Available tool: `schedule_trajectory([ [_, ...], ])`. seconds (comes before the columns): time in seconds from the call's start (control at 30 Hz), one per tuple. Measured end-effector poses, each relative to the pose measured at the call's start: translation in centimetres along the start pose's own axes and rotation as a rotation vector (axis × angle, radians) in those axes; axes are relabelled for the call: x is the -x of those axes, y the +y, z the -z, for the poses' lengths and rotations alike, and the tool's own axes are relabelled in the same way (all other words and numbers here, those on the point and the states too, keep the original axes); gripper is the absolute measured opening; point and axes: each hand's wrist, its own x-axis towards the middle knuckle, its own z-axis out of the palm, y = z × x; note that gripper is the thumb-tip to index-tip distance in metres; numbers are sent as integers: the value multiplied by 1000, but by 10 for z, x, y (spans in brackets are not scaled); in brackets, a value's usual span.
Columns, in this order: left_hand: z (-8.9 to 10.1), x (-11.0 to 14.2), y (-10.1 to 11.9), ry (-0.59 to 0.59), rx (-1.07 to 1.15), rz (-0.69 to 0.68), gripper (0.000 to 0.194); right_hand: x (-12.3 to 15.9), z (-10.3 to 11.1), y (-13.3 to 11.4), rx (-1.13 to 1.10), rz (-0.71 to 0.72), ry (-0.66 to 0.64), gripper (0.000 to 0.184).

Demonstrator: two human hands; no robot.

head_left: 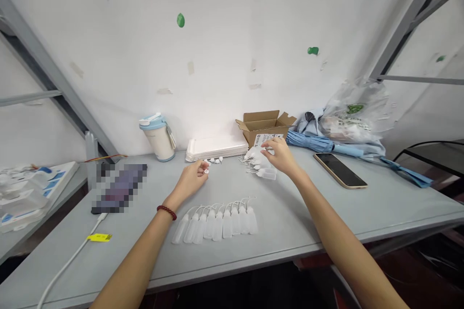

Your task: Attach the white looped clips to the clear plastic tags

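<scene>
My left hand (191,177) is closed in a pinch around a small white cap (206,171), above the table left of centre. Several more small white pieces (216,160) lie just beyond its fingertips. My right hand (281,154) hovers at a loose pile of translucent plastic bottles (267,173) with thin white loops; its thumb and forefinger are apart, and I see nothing between them. Closer to me, several similar bottles (217,226) lie side by side in a row, their white tops and loops pointing away from me.
An opened cardboard box (263,125) and a stack of white trays (217,147) stand against the wall. A cup (158,137) is at the back left. A phone (340,170) and folded blue umbrella (322,144) lie right; a cabled, blurred device (119,188) lies left.
</scene>
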Motion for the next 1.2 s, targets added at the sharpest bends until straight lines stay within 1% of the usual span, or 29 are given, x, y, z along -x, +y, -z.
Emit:
schedule_trajectory([
  [0.03, 0, 1, 5, -3, 56, 25, 23, 1, 5, -8, -55, -5, -55, 14],
  [0.07, 0, 2, 10, -13, 96, 49, 23, 3, 10, -16, -134, -18, -166, 15],
  [0.13, 0, 3, 17, -58, 147, 74, 22, 8, 19, -32, -328, -13, -499, 20],
  [0.17, 0, 4, 19, -82, 167, 82, 21, 11, 23, -38, -413, 6, -644, 26],
  [0.23, 0, 4, 19, -118, 203, 100, 20, 16, 27, -49, -547, 66, -876, 31],
  [0.3, 0, 5, 18, -126, 246, 127, 20, 21, 28, -57, -627, 126, -1090, 27],
  [0.37, 1, 5, 17, -130, 308, 159, 21, 23, 26, -61, -627, 157, -1298, 25],
  [0.4, 2, 6, 17, -138, 342, 176, 21, 24, 24, -62, -598, 157, -1380, 26],
  [0.47, 3, 7, 20, -159, 401, 210, 22, 25, 20, -62, -526, 136, -1486, 31],
  [0.57, 5, 8, 25, -178, 462, 256, 25, 27, 14, -62, -449, 85, -1578, 38],
  [0.67, 5, 10, 28, -179, 505, 268, 27, 29, 8, -63, -414, 16, -1666, 43],
  [0.8, 4, 10, 27, -173, 521, 278, 29, 30, 6, -66, -381, -69, -1732, 43],
  [0.87, 3, 9, 26, -176, 517, 275, 29, 29, 8, -65, -366, -92, -1705, 41],
  [0.9, 3, 9, 26, -179, 510, 269, 29, 27, 11, -63, -369, -100, -1672, 39],
  [0.97, 2, 9, 26, -176, 479, 261, 28, 24, 19, -57, -409, -109, -1547, 37],
  [1.1, 3, 10, 29, -167, 431, 271, 28, 17, 33, -45, -549, -71, -1165, 25],
  [1.2, 3, 11, 31, -176, 446, 285, 30, 15, 28, -45, -666, -64, -944, 16],
])
